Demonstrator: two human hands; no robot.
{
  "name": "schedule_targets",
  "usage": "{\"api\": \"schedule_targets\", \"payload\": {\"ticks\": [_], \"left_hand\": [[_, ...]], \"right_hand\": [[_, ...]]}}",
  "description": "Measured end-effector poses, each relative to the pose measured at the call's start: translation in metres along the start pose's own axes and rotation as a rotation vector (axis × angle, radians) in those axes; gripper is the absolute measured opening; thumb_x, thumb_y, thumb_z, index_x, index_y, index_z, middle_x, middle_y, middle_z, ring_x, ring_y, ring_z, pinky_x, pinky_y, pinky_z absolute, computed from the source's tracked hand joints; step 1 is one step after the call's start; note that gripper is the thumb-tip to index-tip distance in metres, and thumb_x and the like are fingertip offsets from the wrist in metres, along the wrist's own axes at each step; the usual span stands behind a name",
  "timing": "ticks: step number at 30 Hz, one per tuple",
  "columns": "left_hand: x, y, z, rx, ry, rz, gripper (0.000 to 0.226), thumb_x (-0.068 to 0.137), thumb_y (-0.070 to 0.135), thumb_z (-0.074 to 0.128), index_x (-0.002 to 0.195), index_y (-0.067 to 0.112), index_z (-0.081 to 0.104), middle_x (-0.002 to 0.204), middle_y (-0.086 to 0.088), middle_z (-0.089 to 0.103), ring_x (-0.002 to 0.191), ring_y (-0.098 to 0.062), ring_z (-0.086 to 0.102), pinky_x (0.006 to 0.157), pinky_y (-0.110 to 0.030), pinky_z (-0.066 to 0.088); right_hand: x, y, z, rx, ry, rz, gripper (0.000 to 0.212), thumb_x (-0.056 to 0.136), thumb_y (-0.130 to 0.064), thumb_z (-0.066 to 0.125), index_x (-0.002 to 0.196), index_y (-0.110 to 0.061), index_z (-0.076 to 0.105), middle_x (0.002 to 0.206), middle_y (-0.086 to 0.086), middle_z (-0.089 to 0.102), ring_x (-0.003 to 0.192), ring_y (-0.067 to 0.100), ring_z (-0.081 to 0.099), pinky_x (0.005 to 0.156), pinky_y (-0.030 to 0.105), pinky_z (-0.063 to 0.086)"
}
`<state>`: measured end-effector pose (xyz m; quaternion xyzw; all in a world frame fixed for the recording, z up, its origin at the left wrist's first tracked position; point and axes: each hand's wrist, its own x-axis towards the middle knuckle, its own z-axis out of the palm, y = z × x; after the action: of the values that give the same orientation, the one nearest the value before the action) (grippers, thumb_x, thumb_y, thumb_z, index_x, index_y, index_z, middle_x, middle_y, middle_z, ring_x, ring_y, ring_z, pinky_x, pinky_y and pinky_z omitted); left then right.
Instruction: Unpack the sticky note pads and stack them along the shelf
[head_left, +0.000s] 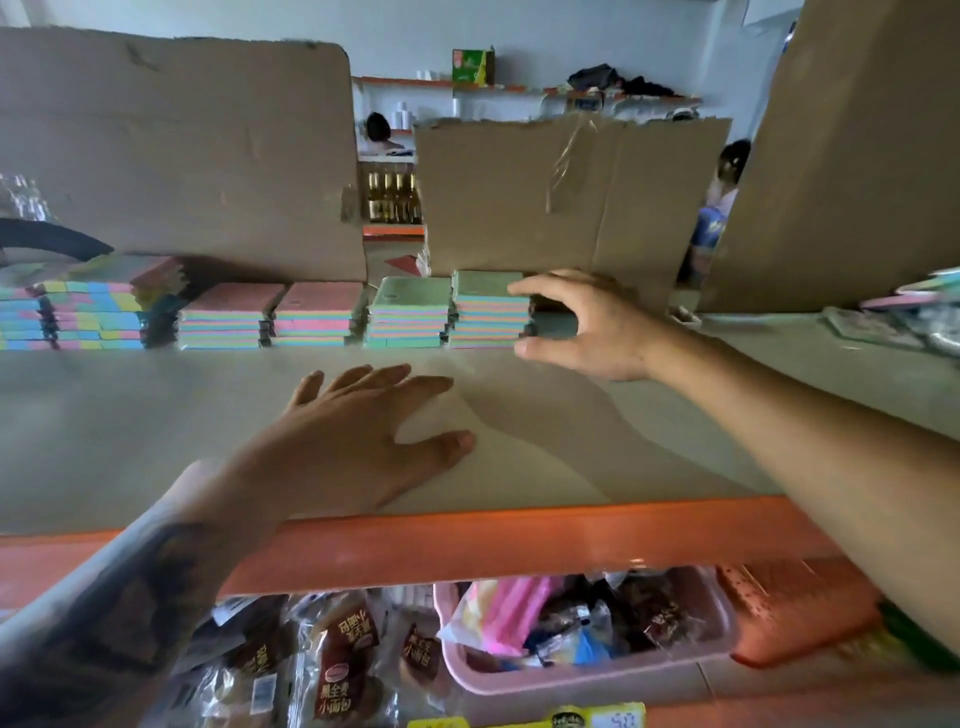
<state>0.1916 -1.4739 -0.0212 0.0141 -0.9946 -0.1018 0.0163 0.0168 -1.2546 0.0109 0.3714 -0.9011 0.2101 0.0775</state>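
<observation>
Light: soft, even daylight | Shadows: faint arm shadow on shelf | Glare: small glints on lower wrappers | Blur: soft throughout | Edges: wide-angle bowing

The left hand lies flat, palm down, fingers spread, on the shelf. The right hand reaches farther back over the shelf, fingers and thumb curved apart, forearm bare.

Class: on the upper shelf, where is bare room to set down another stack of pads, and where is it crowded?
Bare: shelf front, between pad row and orange edge; also right of right hand. Crowded: back-left along cardboard.
</observation>
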Motion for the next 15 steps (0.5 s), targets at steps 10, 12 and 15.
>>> {"api": "schedule_targets", "payload": {"ticks": [10, 12, 15], "left_hand": [[0.071, 0.181, 0.017, -0.148, 0.032, 0.114, 0.091, 0.062, 0.101, 0.031, 0.142, 0.057, 0.041, 0.152, 0.022, 0.045, 0.14, -0.011, 0.043, 0.119, -0.04, 0.031], [0.09, 0.225, 0.024, -0.158, 0.014, 0.144, 0.093, 0.059, 0.101, 0.032, 0.14, 0.057, 0.041, 0.153, 0.021, 0.044, 0.14, -0.01, 0.042, 0.118, -0.039, 0.032], [0.12, 0.293, 0.032, -0.158, 0.004, 0.172, 0.094, 0.056, 0.102, 0.035, 0.139, 0.057, 0.042, 0.154, 0.02, 0.042, 0.14, -0.012, 0.042, 0.114, -0.037, 0.035]], "right_hand": [[-0.135, 0.138, -0.086, -0.187, 0.015, 0.083, 0.067, 0.073, -0.078, 0.049, 0.13, -0.043, 0.06, 0.144, -0.015, 0.051, 0.137, 0.015, 0.045, 0.115, 0.049, 0.035], [-0.162, 0.176, -0.11, -0.206, 0.02, 0.101, 0.069, 0.071, -0.08, 0.046, 0.128, -0.043, 0.06, 0.14, -0.016, 0.054, 0.133, 0.016, 0.049, 0.113, 0.049, 0.038], [-0.197, 0.227, -0.151, -0.23, 0.045, 0.134, 0.071, 0.068, -0.079, 0.047, 0.126, -0.041, 0.063, 0.137, -0.015, 0.056, 0.129, 0.017, 0.052, 0.111, 0.048, 0.04]]}}
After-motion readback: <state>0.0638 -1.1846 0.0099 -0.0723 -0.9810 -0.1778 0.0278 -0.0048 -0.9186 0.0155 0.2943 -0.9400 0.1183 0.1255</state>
